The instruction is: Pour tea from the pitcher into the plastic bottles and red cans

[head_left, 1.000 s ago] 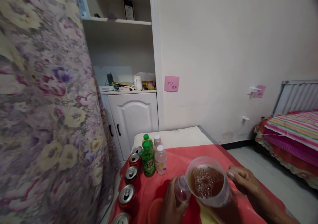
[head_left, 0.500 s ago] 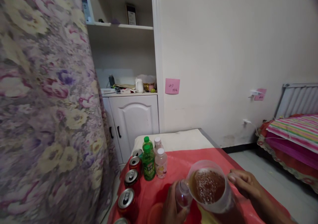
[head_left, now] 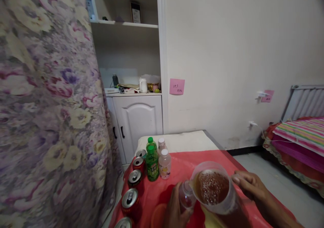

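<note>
My right hand grips a clear plastic jug of foamy brown liquid, tilted left so its spout meets the mouth of a small clear bottle. My left hand is wrapped round that bottle, holding it upright on the red tablecloth. Both hands sit at the bottom edge of the view, partly cut off.
Several red cans line the table's left edge, with two green bottles and two pale bottles behind them. A floral curtain hangs close on the left. A white cabinet stands behind; a bed lies right.
The view has shifted slightly; jug and bottle stay together in my hands, the jug still tilted at the bottle's mouth.
</note>
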### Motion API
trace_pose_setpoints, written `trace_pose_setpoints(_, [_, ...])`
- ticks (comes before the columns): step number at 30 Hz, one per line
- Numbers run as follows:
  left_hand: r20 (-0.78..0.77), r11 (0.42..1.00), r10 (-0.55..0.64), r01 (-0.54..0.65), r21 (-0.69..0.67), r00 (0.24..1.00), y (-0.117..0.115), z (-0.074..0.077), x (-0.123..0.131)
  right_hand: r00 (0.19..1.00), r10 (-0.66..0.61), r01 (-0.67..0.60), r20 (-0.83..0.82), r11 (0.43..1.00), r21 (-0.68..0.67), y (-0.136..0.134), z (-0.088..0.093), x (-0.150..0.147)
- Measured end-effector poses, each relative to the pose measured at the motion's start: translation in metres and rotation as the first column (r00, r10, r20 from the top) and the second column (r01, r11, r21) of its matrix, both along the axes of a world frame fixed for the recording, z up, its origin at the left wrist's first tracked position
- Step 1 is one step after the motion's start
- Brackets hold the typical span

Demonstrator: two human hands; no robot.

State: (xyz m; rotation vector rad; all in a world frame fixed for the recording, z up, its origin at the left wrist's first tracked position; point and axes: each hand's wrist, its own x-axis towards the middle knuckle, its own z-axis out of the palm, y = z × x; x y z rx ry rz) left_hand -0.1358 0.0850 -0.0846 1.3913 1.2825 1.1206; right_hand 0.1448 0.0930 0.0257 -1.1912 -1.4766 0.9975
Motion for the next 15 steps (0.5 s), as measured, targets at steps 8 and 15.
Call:
trace_pose_setpoints(8, [0.063,0.998,0.039,-0.043,0.054,0.997,-0.006,0.004,0.005,1.0,0.008,-0.008,0.028,1.0,-0.008,0.001,-0.001,0.002])
trace_pose_setpoints(15, [0.03,0.999,-0.015,0.013,0.052,0.999,-0.006,0.01,-0.001,0.999,0.006,-0.006,0.035,1.0,-0.01,0.002,0.003,0.002])
